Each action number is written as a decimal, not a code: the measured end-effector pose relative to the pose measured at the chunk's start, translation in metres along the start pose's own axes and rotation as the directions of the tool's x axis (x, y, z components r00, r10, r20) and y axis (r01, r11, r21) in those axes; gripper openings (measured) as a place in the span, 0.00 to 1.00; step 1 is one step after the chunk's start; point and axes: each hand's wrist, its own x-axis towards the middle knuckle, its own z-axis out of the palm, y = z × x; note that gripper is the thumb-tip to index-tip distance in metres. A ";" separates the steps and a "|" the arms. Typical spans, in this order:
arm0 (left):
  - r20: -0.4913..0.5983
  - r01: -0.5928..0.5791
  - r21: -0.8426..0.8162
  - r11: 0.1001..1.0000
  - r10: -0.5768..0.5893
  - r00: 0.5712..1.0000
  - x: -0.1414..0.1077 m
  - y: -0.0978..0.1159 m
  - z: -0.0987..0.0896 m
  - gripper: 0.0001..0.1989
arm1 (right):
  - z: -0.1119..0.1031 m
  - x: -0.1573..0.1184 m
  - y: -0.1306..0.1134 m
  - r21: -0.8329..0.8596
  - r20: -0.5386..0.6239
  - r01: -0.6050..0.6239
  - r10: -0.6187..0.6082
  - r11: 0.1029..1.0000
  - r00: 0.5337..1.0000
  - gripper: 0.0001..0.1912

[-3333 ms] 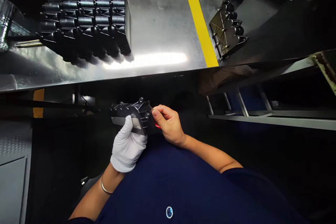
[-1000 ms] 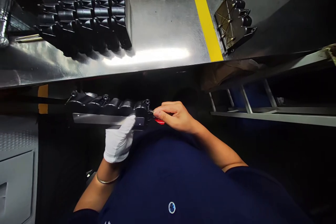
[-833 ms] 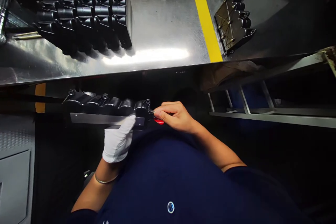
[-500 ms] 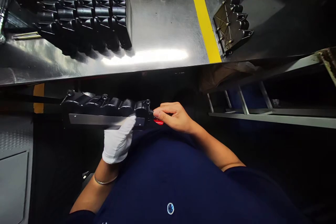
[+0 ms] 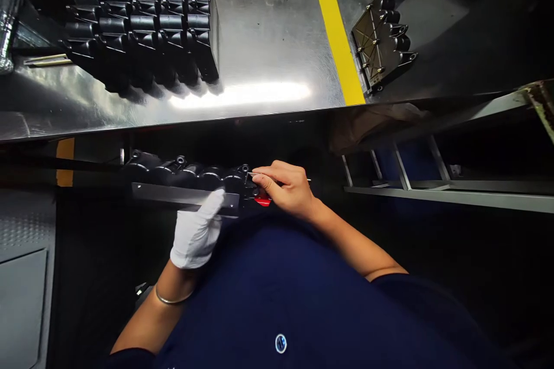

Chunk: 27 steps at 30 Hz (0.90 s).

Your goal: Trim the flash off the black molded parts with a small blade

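My left hand [image 5: 197, 237], in a white glove, grips a black moulded part [image 5: 190, 176] with a scalloped upper side and small eyelets. Its thumb lies over the long flat face of the part, near the right end. Bare and pinched closed, my right hand [image 5: 288, 187] holds a thin metal tool [image 5: 254, 173] at the part's right end. The tool's tip shows ahead of the fingers by an eyelet, and a bit of shaft shows behind the hand. A small red piece [image 5: 262, 202] is just below my right fingers; what it belongs to is unclear.
Several similar black parts [image 5: 147, 23] stand in rows on the metal table [image 5: 259, 40]. Right of a yellow stripe [image 5: 335, 23] stands another such part [image 5: 381, 46]. A metal rack frame [image 5: 433, 193] is at right, a grey panelled box [image 5: 23, 288] at lower left.
The held part's left end has swung right and looks slightly blurred. My right hand has risen slightly, still pinching the tool, and more of the shaft shows behind it.
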 end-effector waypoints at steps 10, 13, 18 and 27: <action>-0.063 0.086 -0.189 0.978 -0.100 0.993 0.000 0.011 0.011 0.10 | -0.013 0.003 -0.006 -0.260 0.167 0.242 -0.204 0.935 0.965 0.14; -0.071 0.041 -0.124 0.991 -0.050 0.996 -0.003 0.013 0.013 0.11 | -0.012 0.002 -0.011 -0.332 0.137 0.228 -0.193 0.915 0.972 0.17; -0.104 -0.004 -0.105 0.994 -0.007 0.995 -0.006 0.011 0.016 0.17 | -0.005 -0.001 -0.014 -0.378 0.131 0.174 -0.133 0.909 0.982 0.19; 0.035 0.127 0.020 0.992 -0.128 0.991 -0.006 0.015 0.007 0.16 | -0.046 0.021 -0.019 -0.141 0.721 0.250 -0.074 0.958 0.689 0.18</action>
